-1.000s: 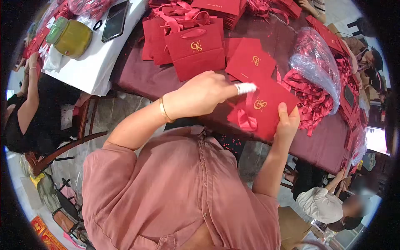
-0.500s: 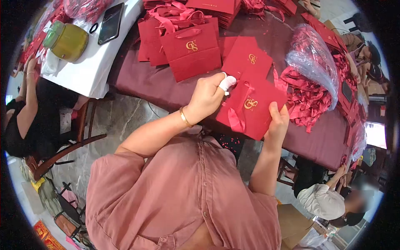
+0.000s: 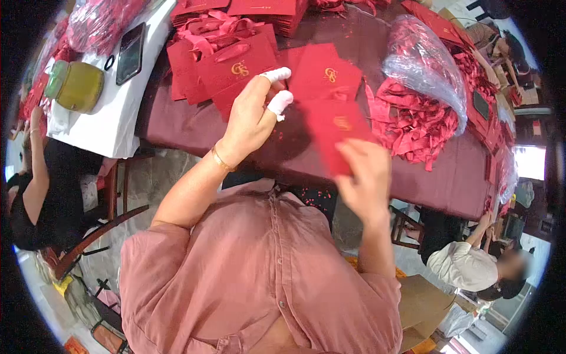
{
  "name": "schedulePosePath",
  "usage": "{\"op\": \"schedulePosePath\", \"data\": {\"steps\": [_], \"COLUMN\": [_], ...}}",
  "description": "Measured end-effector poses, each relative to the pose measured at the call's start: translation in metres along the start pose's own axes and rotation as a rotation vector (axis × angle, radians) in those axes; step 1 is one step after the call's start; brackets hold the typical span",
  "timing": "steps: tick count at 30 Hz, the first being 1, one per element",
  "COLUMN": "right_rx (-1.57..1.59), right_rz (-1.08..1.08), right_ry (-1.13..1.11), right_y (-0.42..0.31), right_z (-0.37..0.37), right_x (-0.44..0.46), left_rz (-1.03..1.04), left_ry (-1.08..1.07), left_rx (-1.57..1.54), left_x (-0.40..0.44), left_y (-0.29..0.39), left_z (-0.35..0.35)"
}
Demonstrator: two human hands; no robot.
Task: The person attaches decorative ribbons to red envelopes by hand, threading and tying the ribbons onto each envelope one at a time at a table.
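My right hand [image 3: 367,174] grips a red paper gift bag [image 3: 333,127] by its lower right side. The bag is smeared by motion, and a gold logo shows faintly on it. White coverings wrap the thumb and a fingertip of my left hand [image 3: 250,118], which is empty, its thumb and fingers apart. Just beyond that hand stands a group of red gift bags [image 3: 221,74] with ribbon handles and a gold logo. Another flat red bag [image 3: 321,76] with the same logo lies behind the held one.
Loose red ribbons [image 3: 413,121] spill from a clear plastic bag [image 3: 430,65] on the right. To the left, a white surface [image 3: 115,112] bears a jar of yellow-green liquid [image 3: 76,87] and a phone [image 3: 131,53]. Other people sit on both sides of the maroon-covered table [image 3: 436,192].
My left hand has come off the bag and moved left, its fingers opening. My right hand has turned the bag and shifted it left. The whole view has also shifted slightly.
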State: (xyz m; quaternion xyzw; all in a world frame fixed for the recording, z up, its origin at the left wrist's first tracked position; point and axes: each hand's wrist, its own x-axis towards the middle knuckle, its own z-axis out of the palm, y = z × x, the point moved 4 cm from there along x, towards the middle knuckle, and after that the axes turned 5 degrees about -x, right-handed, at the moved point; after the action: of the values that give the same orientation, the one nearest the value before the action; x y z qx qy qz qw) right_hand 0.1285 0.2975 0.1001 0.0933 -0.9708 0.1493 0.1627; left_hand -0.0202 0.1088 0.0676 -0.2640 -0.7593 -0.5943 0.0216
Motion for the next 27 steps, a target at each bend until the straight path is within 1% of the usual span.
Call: {"op": "schedulePosePath", "data": {"steps": [1,2,3,4,5,6,7,8,9,10,11,13,14,15,17,18,19,21,22,24,25,26,27], "right_rx": [0.057,0.155,0.254,0.282,0.239,0.307,0.278,0.176,0.09,0.004,0.002,-0.324,-0.39,-0.384,-0.378,-0.413,-0.414,-0.26,-0.177,0.551,0.744,0.743,0.774], "right_rz": [0.003,0.009,0.013,0.077,0.12,0.271,0.487,0.379,0.383,0.385,0.382,0.441,0.46,0.452,0.494,0.444,0.437,0.329,0.301,0.511,0.627,0.627,0.652], "right_ry": [-0.134,-0.143,-0.151,-0.066,0.076,0.161,0.115,0.237,0.268,0.298,0.303,0.205,0.18,0.176,0.081,0.113,0.119,0.241,0.387,0.547,0.493,0.485,0.421], "right_y": [-0.006,0.0,0.007,0.02,0.036,0.054,0.076,0.099,0.119,0.135,0.146,0.155,0.157,0.157,0.162,0.166,0.174,0.176,0.171,0.165,0.161,0.153,0.142], "right_z": [0.016,0.025,0.033,0.033,0.031,0.032,0.035,0.04,0.047,0.053,0.059,0.07,0.075,0.078,0.084,0.087,0.091,0.089,0.081,0.074,0.071,0.063,0.059], "right_x": [-0.001,-0.004,-0.003,0.001,0.009,0.018,0.028,0.037,0.048,0.057,0.065,0.078,0.081,0.083,0.085,0.085,0.083,0.081,0.078,0.068,0.066,0.063,0.059], "left_rz": [-0.105,-0.147,0.021,0.187,0.09,0.134,0.18,0.241,0.248,0.206,0.163,0.143,0.138,0.145,0.107,0.08,0.099,0.112,0.119,0.12,0.121,0.114,0.145], "left_ry": [-0.049,-0.076,-0.115,-0.148,-0.258,-0.256,-0.255,-0.251,-0.249,-0.258,-0.266,-0.292,-0.302,-0.307,-0.325,-0.347,-0.322,-0.306,-0.296,-0.288,-0.283,-0.28,-0.262], "left_rx": [-0.067,-0.093,0.078,0.25,0.301,0.334,0.368,0.41,0.411,0.443,0.476,0.475,0.474,0.468,0.478,0.483,0.47,0.451,0.431,0.426,0.423,0.42,0.418], "left_x": [-0.002,-0.002,-0.002,-0.002,-0.005,-0.006,-0.008,-0.009,-0.009,-0.009,-0.01,-0.016,-0.019,-0.022,-0.028,-0.028,-0.027,-0.027,-0.027,-0.026,-0.026,-0.026,-0.026], "left_y": [0.001,0.0,-0.001,0.001,-0.002,-0.002,-0.006,-0.01,-0.006,-0.002,0.002,0.006,0.003,0.0,-0.011,-0.015,-0.014,-0.013,-0.013,-0.016,-0.018,-0.019,-0.017], "left_z": [0.004,0.009,0.013,0.016,0.021,0.026,0.031,0.036,0.037,0.038,0.038,0.037,0.036,0.036,0.038,0.039,0.04,0.04,0.04,0.04,0.04,0.041,0.04]}}
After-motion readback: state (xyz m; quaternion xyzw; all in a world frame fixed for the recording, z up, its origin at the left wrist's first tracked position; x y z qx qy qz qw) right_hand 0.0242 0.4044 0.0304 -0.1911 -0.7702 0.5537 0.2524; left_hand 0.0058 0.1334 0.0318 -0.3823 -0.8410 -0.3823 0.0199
